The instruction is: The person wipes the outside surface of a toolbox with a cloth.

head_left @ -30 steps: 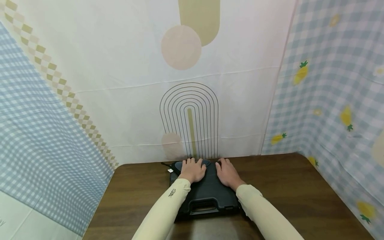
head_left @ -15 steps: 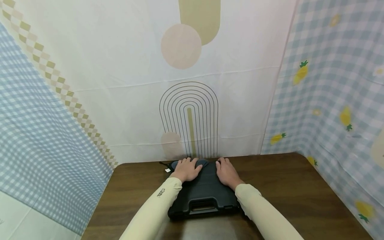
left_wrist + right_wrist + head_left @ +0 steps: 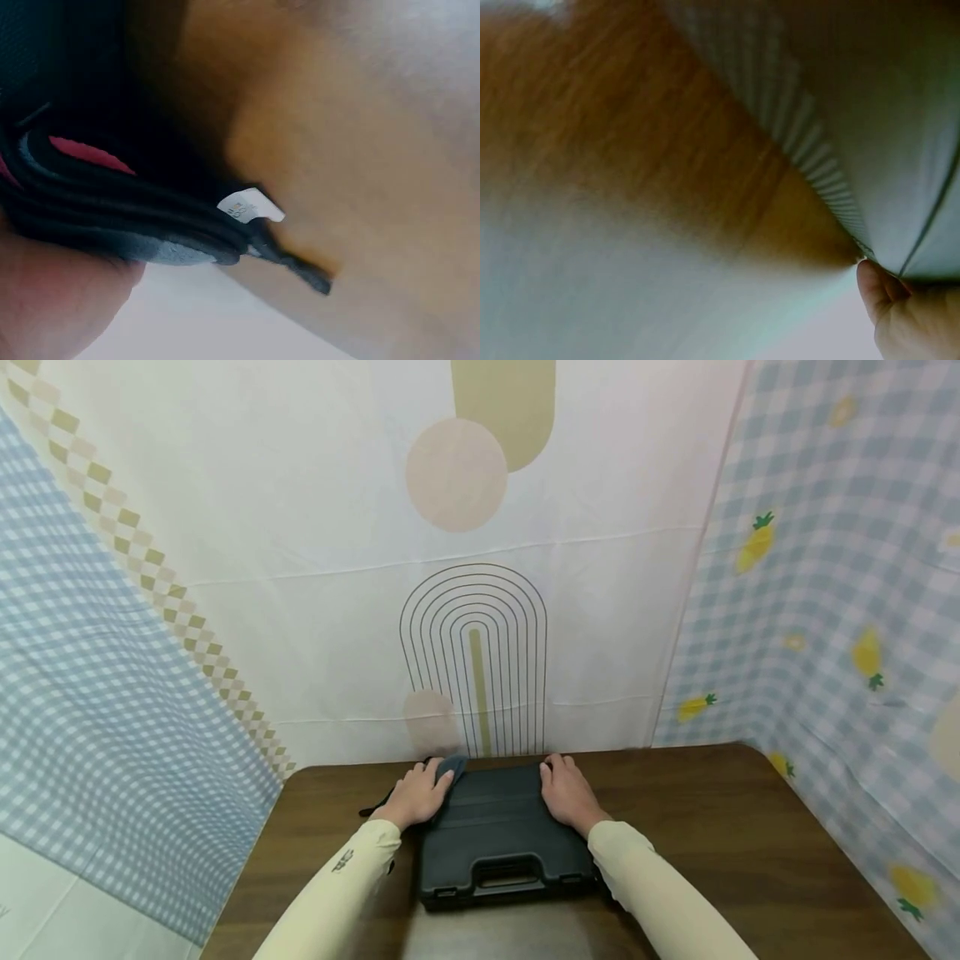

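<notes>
My left hand (image 3: 416, 792) holds a folded grey-blue cloth piece with black edging (image 3: 454, 766) at the far left corner of a black plastic carrying case (image 3: 495, 822). Up close in the left wrist view, the folded cloth (image 3: 169, 250) shows stacked layers, red inside, a white label and a short black strap end. The case lies flat and closed, its handle toward me. My right hand (image 3: 570, 793) grips the case's far right edge, fingers over the side; in the right wrist view only part of that hand (image 3: 915, 322) shows at the case's end.
The brown wood-grain table (image 3: 697, 827) extends on both sides of the case. Behind it hangs a pale patterned cloth (image 3: 337, 652), with checked cloths (image 3: 810, 635) at the sides. A light glare patch (image 3: 498, 931) lies on the table's near part.
My left hand has slid left across the top of the case, taking the folded cloth with it and uncovering the case's left part. The right hand has stayed in place.
</notes>
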A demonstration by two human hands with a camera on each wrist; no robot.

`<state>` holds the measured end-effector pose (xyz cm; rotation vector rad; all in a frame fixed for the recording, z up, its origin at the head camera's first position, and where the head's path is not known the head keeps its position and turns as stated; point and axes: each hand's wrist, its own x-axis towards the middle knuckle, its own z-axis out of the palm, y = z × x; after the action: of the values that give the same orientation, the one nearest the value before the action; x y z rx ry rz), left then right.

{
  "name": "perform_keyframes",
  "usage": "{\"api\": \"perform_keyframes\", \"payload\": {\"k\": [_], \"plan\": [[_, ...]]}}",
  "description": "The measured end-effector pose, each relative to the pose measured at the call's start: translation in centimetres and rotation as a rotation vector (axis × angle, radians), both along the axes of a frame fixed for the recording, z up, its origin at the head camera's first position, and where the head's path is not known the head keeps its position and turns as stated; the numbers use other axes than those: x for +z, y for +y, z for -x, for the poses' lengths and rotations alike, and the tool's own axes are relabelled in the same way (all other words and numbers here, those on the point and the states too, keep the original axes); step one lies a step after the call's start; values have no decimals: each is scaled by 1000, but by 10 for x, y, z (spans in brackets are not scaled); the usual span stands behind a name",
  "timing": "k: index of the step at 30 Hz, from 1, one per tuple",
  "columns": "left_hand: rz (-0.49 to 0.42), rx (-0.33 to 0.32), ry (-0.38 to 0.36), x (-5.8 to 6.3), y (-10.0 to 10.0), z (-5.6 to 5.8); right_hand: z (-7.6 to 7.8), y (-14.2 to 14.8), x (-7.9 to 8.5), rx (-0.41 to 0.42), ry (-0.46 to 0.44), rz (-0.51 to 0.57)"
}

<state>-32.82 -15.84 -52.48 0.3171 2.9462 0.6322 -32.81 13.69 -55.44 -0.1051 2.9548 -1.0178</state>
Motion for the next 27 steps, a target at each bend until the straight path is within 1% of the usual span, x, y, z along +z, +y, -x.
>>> {"api": "perform_keyframes", "payload": {"k": [4, 10, 15, 18, 22, 27], "plan": [[-81, 4, 9, -5, -5, -3, 0, 0, 0, -4, 5, 1], [-143, 30, 28, -8, -3, -5, 1, 1, -1, -1, 7, 0], [-249, 60, 41, -11, -2, -11, 1, 0, -1, 2, -3, 1], [-304, 71, 33, -12, -2, -18, 1, -1, -2, 0, -12, 11], [-375, 85, 0, -16, -3, -32, 1, -2, -2, -10, -11, 21], [-463, 95, -42, -19, -6, -55, 2, 0, -2, -12, -7, 15]]}}
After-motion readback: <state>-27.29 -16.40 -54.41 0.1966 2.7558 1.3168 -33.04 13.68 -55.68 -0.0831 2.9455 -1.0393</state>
